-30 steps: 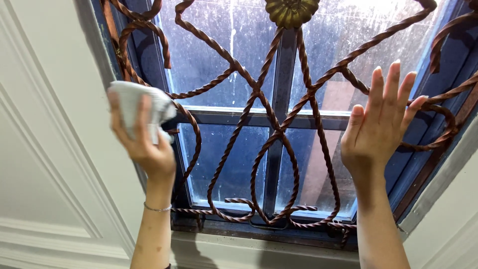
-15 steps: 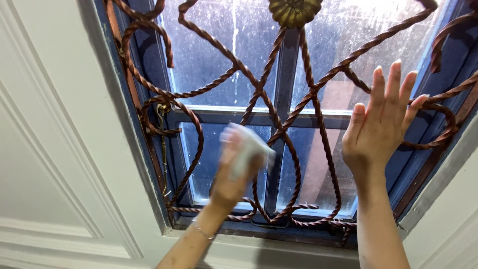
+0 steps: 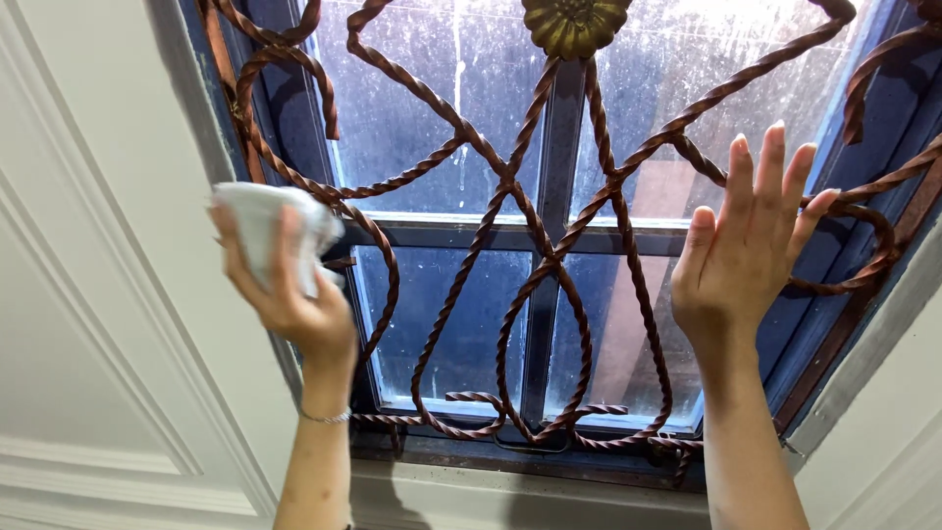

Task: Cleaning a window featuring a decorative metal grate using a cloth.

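A window (image 3: 461, 294) with dusty, streaked panes is seen from below, set in a dark blue frame (image 3: 510, 234) within white panelled woodwork (image 3: 88, 294). A grille (image 3: 510, 186) of twisted, rust-coloured metal bars is mounted in front of the glass, and a brass-coloured rosette (image 3: 575, 22) is fixed at its upper centre.

A white cloth (image 3: 257, 224), bunched into a wad, is held in the left hand (image 3: 289, 285); the fingers (image 3: 287, 250) are curled together and clamped over it. The cloth is pressed against the left edge of the window, where the grille's curled bars meet the frame, level with the horizontal crossbar between the upper and lower panes. A thin silver bracelet (image 3: 326, 417) is worn on the left wrist.

The right hand (image 3: 748, 245) is raised flat against the right side of the grille, its back turned to the camera. Its fingers (image 3: 770, 167) are extended straight and slightly spread, with nothing clasped in them; whether the palm actually touches the bars cannot be told, though a twisted loop is seen emerging just beside the little finger.

The two hands are held well apart, with the central vertical bar (image 3: 549, 294) of the frame between them.
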